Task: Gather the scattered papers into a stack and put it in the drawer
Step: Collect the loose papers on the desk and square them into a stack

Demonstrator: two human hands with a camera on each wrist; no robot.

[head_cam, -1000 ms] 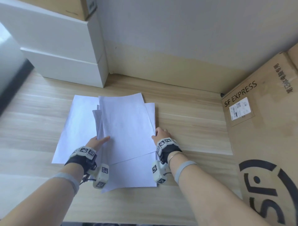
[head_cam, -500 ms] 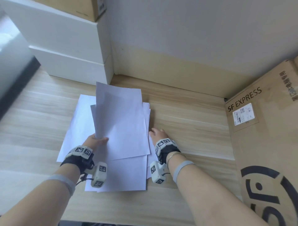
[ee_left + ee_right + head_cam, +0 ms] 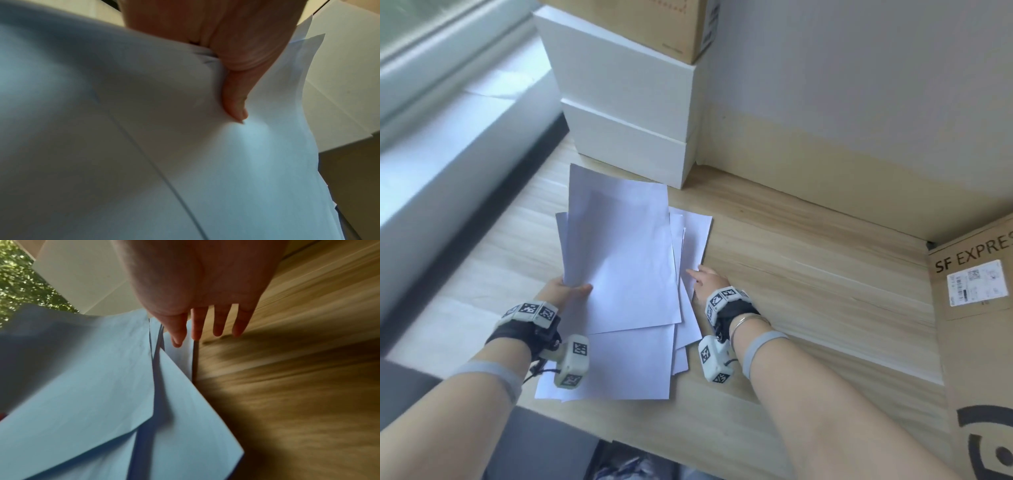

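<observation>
The left hand (image 3: 566, 291) now lifts pinched papers (image 3: 619, 260) off the desk (image 3: 808, 274); the right hand (image 3: 705, 279), fingers straight, squares their edge; stack nearly gathered.

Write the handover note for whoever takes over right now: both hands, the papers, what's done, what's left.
Left hand: pinching the left edge of the top sheets, thumb on top, lifting them.
Right hand: open, fingers straight against the right edge of the lower sheets.
Papers: overlapping in a loose, skewed pile on the wooden desk.
Done: sheets pulled together.
Left: square the edges, lift the stack, place it in the drawer, which is not in view.
</observation>
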